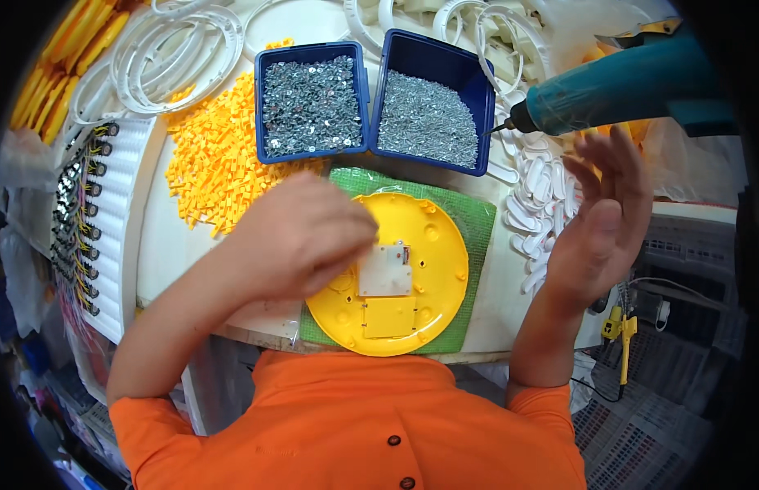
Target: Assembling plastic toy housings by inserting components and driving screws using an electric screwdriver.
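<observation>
A round yellow plastic cover (445,269) lies on a green mat (482,237) in front of me. A white square box (385,271) sits in its middle, with a yellow rectangular lid (390,317) just below. My left hand (306,233) is closed over the cover's upper left edge, fingertips pinched together; whatever they may hold is hidden. On the right, my right hand (604,216) is raised with fingers apart, holding nothing. It is just under a teal electric screwdriver (616,86), whose bit points left toward the screw bin.
Two blue bins stand at the back, one of metal washers (310,106), one of screws (428,118). Small yellow pieces (220,155) are heaped left, white plastic parts (543,192) right. White rings (179,61) lie back left, near a white foam tray (122,220). A soldering iron (625,347) hangs lower right.
</observation>
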The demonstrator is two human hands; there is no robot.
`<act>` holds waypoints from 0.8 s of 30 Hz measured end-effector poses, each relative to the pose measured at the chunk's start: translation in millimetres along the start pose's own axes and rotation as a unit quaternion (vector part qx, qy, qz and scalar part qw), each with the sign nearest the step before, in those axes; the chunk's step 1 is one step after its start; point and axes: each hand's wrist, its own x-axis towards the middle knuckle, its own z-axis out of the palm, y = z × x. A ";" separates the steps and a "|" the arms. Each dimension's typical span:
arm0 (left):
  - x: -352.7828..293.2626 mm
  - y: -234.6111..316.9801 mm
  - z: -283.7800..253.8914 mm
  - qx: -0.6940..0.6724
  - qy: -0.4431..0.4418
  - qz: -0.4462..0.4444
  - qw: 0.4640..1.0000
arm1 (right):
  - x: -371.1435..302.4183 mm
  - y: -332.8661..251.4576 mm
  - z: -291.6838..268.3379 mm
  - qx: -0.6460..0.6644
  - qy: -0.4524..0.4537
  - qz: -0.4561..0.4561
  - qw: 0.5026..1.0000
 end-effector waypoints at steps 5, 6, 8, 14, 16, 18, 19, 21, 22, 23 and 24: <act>70.5 -48.7 -0.4 0.048 0.113 0.001 0.992 | 17.9 1.2 -2.7 0.197 0.049 0.053 0.978; 80.7 -57.7 3.7 0.119 0.116 -0.011 0.986 | 23.1 -4.9 5.4 0.181 0.017 0.056 0.982; 92.7 -68.4 17.1 0.185 0.120 -0.020 0.975 | 23.5 -21.8 0.6 0.234 -0.052 0.095 0.966; 93.6 -71.5 23.5 0.185 0.080 -0.070 0.977 | 6.1 -36.8 -11.7 0.297 -0.138 0.160 0.931; 87.2 -73.6 22.1 0.196 0.105 -0.054 0.974 | -0.2 -42.2 -11.2 0.305 -0.149 0.173 0.925; 80.2 -66.7 20.9 0.167 0.119 -0.035 0.978 | -9.1 -50.0 -5.7 0.278 -0.143 0.226 0.923; 74.4 -61.6 19.5 0.137 0.134 -0.016 0.981 | -10.3 -46.2 -0.7 0.280 -0.143 0.226 0.922; 52.4 -34.6 9.9 0.075 0.124 -0.028 0.989 | -18.9 -36.5 6.6 0.406 -0.157 0.217 0.874; 37.4 -17.0 4.7 0.022 0.117 -0.045 0.992 | -25.7 -40.0 16.4 0.433 -0.131 0.207 0.868; 15.2 -1.6 4.9 -0.016 0.135 -0.048 0.990 | -36.9 -42.3 14.1 0.456 -0.143 0.203 0.855; -6.7 11.0 10.5 0.003 0.140 -0.055 0.989 | -54.2 -37.8 8.0 0.368 0.007 0.311 0.876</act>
